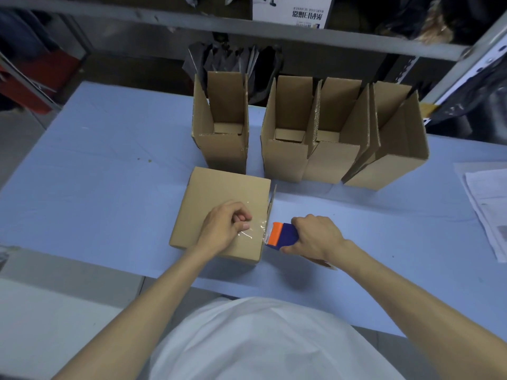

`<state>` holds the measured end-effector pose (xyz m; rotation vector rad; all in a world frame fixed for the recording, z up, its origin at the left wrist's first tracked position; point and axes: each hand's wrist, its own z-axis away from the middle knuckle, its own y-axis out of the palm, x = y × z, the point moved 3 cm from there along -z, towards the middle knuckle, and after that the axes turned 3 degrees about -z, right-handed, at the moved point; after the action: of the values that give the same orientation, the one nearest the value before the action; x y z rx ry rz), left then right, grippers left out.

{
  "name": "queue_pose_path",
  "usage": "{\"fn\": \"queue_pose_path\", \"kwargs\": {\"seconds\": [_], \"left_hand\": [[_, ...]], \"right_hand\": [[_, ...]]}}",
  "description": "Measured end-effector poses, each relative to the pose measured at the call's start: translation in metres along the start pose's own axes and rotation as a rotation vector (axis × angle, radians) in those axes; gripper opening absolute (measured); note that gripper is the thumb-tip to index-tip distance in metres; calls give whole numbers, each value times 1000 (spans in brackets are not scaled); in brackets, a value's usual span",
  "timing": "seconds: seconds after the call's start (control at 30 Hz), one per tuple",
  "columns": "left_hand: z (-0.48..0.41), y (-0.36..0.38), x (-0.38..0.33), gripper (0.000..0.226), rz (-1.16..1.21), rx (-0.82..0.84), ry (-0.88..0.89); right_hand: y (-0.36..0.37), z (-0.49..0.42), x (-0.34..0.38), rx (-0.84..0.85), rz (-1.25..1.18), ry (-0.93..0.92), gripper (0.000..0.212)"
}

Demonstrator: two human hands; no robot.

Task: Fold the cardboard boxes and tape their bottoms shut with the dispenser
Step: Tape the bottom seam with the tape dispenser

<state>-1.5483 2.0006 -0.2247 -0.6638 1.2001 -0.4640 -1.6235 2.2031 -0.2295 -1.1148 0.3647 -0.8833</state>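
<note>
1. Five cardboard boxes stand on the blue worktop (pixel 96 174). The one being taped, the upturned box (pixel 214 198), lies nearest you, left of centre, with its bottom facing up.
2. Your left grip (pixel 225 229) rests on that bottom. Its fingers are curled under and hold nothing, and the thumb presses the clear tape (pixel 256 229) flat.
3. The box looks light and hollow, so it will probably slide or tip when you pull the tape. Put your weight on it beside the seam. The panels look stiff, but the flaps will likely give if you press them mid-span.
4. The tape dispenser (pixel 284 234) sits at the box's right edge, with its orange end against the corner where the strip meets the side.
5. Your right grip (pixel 315 237) is wrapped round the dispenser's blue body. That is a sound place to hold it, away from the cutter.
6. Four upright boxes (pixel 285 160) stand in a row behind, open ends up. Take each by its side walls, not by the loose flaps.
7. Printed papers (pixel 488 204) lie at the far right.
</note>
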Motion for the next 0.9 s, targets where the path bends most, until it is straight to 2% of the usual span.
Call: {"fn": "queue_pose_path", "kwargs": {"seconds": [0.13, 0.27, 0.33, 0.4, 0.5, 0.57, 0.67, 0.7, 0.73, 0.8, 0.83, 0.9], "left_hand": [[1, 0, 2, 16, -5, 2, 26], [1, -1, 5, 20, 44, -15, 66], [2, -1, 3, 24, -1, -26, 102], [5, 3, -3, 31, -155, -1, 196], [11, 15, -17, 34, -406, 107, 392], [12, 24, -22, 27, -521, 173, 440], [10, 37, -32, 34, -794, 260, 448], [9, 37, -33, 35, -752, 252, 402], [6, 32, -36, 35, -590, 192, 305], [1, 17, -37, 32, 10, 48, -31], [0, 11, -39, 29, 331, 45, -174], [0, 6, -46, 28, 727, 176, -299]], "right_hand": [[-11, -13, 20, -58, 145, -26, 41], [-11, -8, 16, 12, 281, -58, 17], [-12, 0, 3, -24, 195, -5, 33], [-20, 7, -8, -84, 101, 69, 46], [-32, 13, -20, -163, 72, 120, 50], [-38, 17, -25, -194, 32, 119, 51], [-43, 25, -30, -254, -122, 107, 52], [-45, 28, -31, -291, -191, 100, 53], [-47, 32, -32, -335, -256, 88, 53], [-51, 41, -31, -429, -364, 34, 54], [-53, 44, -29, -469, -395, -3, 56], [-57, 48, -23, -512, -422, -77, 60]]}}
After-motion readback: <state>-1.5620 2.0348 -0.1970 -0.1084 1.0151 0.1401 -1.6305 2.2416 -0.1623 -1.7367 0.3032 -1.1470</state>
